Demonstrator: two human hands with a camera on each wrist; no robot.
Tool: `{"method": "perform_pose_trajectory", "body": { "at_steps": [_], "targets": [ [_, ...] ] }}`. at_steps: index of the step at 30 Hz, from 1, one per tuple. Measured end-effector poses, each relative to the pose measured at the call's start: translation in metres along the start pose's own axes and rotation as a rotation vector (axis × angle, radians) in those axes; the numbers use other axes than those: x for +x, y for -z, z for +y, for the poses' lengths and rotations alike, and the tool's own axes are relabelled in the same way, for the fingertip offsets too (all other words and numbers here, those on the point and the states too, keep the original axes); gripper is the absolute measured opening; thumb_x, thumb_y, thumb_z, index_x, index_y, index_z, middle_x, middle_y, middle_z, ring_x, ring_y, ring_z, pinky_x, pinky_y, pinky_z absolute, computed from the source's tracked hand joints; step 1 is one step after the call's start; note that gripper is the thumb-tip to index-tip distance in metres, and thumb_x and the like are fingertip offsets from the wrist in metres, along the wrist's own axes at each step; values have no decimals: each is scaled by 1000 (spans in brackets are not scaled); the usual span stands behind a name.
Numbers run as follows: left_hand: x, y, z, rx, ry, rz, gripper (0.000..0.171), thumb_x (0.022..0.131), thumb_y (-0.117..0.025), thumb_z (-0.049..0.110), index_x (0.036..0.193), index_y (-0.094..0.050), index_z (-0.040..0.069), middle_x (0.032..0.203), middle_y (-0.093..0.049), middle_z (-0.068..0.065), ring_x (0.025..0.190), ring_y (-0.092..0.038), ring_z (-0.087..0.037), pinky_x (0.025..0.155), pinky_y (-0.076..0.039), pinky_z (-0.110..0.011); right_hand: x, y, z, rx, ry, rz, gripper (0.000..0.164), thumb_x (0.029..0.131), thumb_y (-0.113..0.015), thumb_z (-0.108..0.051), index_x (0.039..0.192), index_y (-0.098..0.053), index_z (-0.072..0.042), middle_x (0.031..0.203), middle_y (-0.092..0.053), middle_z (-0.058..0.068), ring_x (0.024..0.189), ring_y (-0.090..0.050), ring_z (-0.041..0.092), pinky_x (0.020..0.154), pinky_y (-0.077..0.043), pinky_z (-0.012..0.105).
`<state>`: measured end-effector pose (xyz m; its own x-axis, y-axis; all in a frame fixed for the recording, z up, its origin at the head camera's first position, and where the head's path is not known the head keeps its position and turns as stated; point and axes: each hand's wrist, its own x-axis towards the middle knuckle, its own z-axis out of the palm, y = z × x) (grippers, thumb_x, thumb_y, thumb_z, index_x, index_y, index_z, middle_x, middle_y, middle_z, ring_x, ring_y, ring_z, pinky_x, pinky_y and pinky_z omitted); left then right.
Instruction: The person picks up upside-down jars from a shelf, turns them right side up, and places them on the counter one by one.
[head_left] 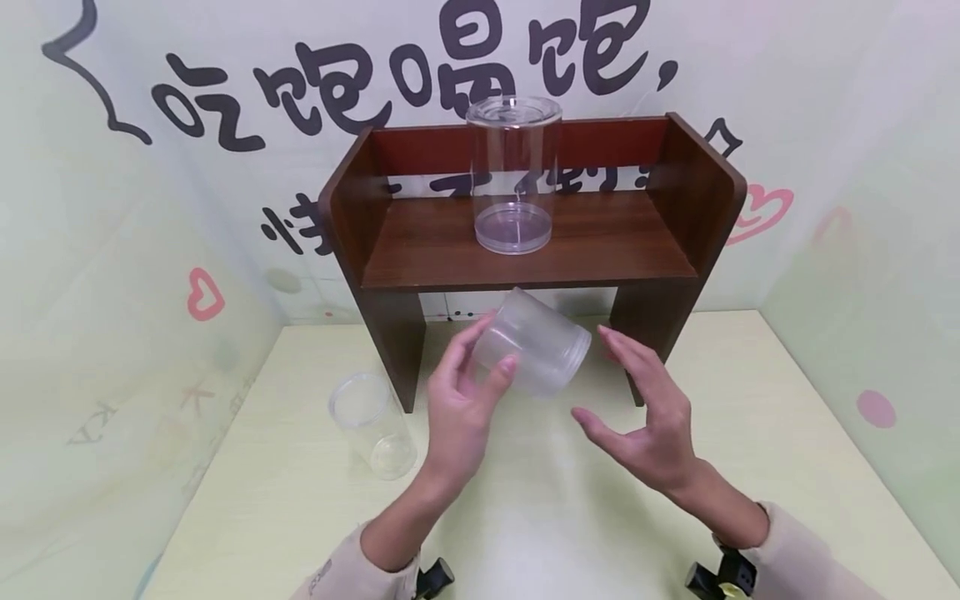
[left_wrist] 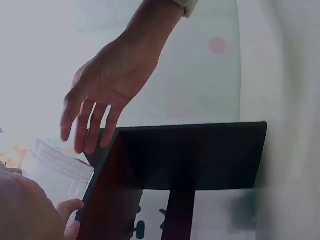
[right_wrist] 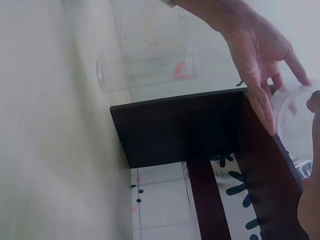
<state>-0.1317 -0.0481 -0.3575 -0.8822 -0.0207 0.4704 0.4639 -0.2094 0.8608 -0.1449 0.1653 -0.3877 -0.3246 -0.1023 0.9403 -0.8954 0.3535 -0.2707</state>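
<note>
Left hand (head_left: 463, 408) grips a tilted jar (head_left: 540, 342) before the shelf (head_left: 615, 242); right hand (head_left: 656, 425) spreads its fingers beside it. A tall jar (head_left: 513, 225) (see-through) stands above, a clear cylinder (head_left: 375, 429) on the bench (head_left: 255, 517), left.

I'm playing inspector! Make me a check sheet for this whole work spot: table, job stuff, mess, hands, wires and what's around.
Surface: pale table, holding up a brown wooden shelf.
Job's things: three clear jars; the shelf jar stands upright on the board, the table jar stands by the shelf's left leg, and the held jar is tilted.
Clutter: nothing seen.
Left hand: grips the held jar.
Right hand: fingers apart, near the held jar's end.
Cables: nothing seen.
Surroundings: pale back wall with big black writing; black gadgets at both wrists.
</note>
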Motion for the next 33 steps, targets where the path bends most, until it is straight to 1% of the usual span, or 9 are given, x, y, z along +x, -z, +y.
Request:
{"method": "perform_pose_trajectory", "body": {
  "at_steps": [3,8,13,17,19,23,29,31,33],
  "targets": [
    [-4,-6,-4,-67,90,3,50,99,-68,4,146,-54,0,140,-60,-16,128,-62,-28,102,-59,-39,-1,-7,-1,-2,-8,6,81,93,-81,-44,135,-56,20,133,-63,36,130,-61,28,109,-52,26],
    [-7,-13,-13,-258,238,30,45,103,-63,7,145,-51,-2,139,-58,-17,124,-63,-27,99,-61,-40,-4,-14,0,-29,-20,17,87,91,-82,-47,138,-54,21,134,-62,37,131,-60,31,110,-51,27],
    [-11,-17,-21,-413,368,48,43,107,-60,12,146,-48,-2,145,-53,-15,132,-58,-30,103,-58,-45,-7,-15,3,-65,-23,4,89,91,-81,-51,138,-54,20,137,-61,35,129,-60,37,112,-50,28],
    [-14,-19,-27,-507,462,25,46,110,-56,16,151,-44,0,151,-47,-14,139,-55,-31,105,-57,-47,-10,-13,6,-85,-29,-18,89,91,-80,-52,139,-54,18,137,-62,33,126,-60,40,111,-50,25],
    [-14,-18,-30,-526,496,3,46,110,-55,17,152,-43,1,151,-47,-13,138,-55,-31,104,-58,-46,-11,-12,8,-90,-30,-31,88,91,-79,-52,140,-55,17,137,-62,33,124,-60,41,111,-50,24],
    [-14,-14,-37,-499,543,-39,47,110,-55,19,152,-43,2,149,-50,-13,136,-58,-30,104,-58,-46,-13,-7,11,-102,-41,-72,86,91,-78,-53,141,-56,14,137,-63,30,122,-62,40,111,-49,23],
    [-15,-3,-48,-383,606,-120,50,109,-60,22,151,-46,-1,152,-49,-15,144,-52,-30,112,-51,-46,-15,0,15,-110,-53,-137,82,91,-76,-54,140,-61,10,133,-66,25,112,-67,38,103,-52,18],
    [-14,2,-51,-323,611,-137,50,107,-61,21,149,-47,-3,152,-50,-15,143,-51,-30,115,-49,-45,-16,2,17,-114,-50,-164,81,91,-75,-54,139,-62,9,132,-66,24,111,-68,37,97,-56,19],
    [-14,6,-53,-252,604,-142,51,106,-64,20,149,-48,-3,150,-51,-16,141,-52,-29,117,-47,-44,-16,4,19,-119,-44,-191,80,90,-74,-55,139,-63,8,132,-67,23,111,-69,36,89,-62,25]
  ]
}}
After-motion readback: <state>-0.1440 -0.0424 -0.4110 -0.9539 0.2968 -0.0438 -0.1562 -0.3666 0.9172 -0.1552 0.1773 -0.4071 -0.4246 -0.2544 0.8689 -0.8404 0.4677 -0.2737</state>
